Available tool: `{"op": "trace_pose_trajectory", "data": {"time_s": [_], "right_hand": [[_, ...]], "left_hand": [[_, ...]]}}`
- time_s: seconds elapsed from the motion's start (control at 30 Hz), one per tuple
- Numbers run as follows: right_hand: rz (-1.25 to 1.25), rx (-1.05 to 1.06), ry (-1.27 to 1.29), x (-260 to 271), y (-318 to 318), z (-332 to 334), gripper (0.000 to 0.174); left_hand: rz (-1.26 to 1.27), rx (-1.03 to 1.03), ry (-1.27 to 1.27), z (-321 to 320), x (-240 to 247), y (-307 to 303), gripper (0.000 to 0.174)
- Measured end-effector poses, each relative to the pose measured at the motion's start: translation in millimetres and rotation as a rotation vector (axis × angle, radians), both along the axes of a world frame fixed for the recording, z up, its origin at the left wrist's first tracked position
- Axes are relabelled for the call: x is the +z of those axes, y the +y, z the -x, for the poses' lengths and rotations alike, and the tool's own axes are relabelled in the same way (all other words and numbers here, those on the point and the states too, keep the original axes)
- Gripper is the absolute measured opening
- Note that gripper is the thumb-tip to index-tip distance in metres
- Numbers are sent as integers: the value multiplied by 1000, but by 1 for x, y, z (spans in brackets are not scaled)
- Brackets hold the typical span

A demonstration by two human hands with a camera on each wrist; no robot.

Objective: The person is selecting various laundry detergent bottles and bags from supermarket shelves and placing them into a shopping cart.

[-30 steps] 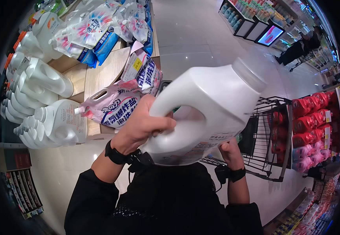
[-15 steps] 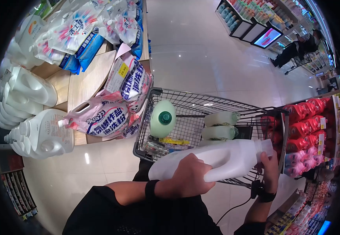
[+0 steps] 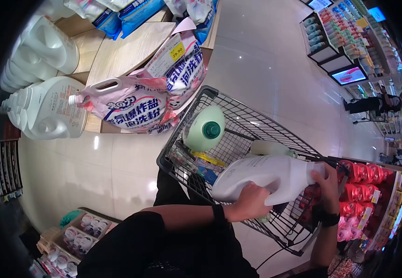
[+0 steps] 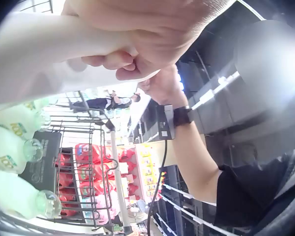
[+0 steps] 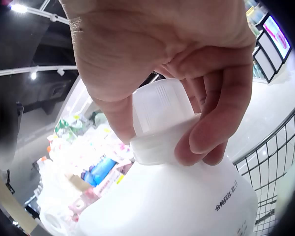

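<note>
A large white detergent jug (image 3: pixel 245 173) lies on its side over the shopping cart (image 3: pixel 275 127), its cap pointing right. My left hand (image 3: pixel 252 202) grips the jug's handle, with the fingers curled through the loop in the left wrist view. Around the translucent cap (image 5: pixel 162 105) and its collar, my right hand (image 3: pixel 328 185) closes with thumb on one side and fingers on the other. Inside the cart stands a pale green bottle (image 3: pixel 204 127) with a dark green cap. Several pale bottles (image 4: pixel 7 152) lie beneath the jug, partly hidden by it in the head view.
Pink bags of washing powder (image 3: pixel 131 102) and more white jugs (image 3: pixel 55 109) fill a wooden display (image 3: pixel 127 51) at the left. Red bottles (image 3: pixel 361 194) stack on a shelf at right. Farther off, a person (image 3: pixel 377 102) stands by a cart.
The jug has come down from upright in front of me to lying over the cart. My right hand has moved up from below it onto the cap. The head view has turned.
</note>
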State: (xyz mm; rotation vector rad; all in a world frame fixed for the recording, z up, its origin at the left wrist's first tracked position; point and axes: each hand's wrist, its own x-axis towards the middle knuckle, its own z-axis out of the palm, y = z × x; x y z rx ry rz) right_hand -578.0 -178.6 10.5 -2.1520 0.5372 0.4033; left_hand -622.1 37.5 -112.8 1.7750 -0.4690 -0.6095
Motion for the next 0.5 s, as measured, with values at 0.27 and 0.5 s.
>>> {"op": "trace_pose_trajectory", "data": {"time_s": [0.27, 0.5], "right_hand": [[172, 323, -98, -100, -16, -10, 49], [364, 564, -192, -128, -22, -32, 50]], "left_hand": [[-101, 179, 220, 21, -107, -54, 35], [-59, 201, 610, 15, -160, -98, 50]]}}
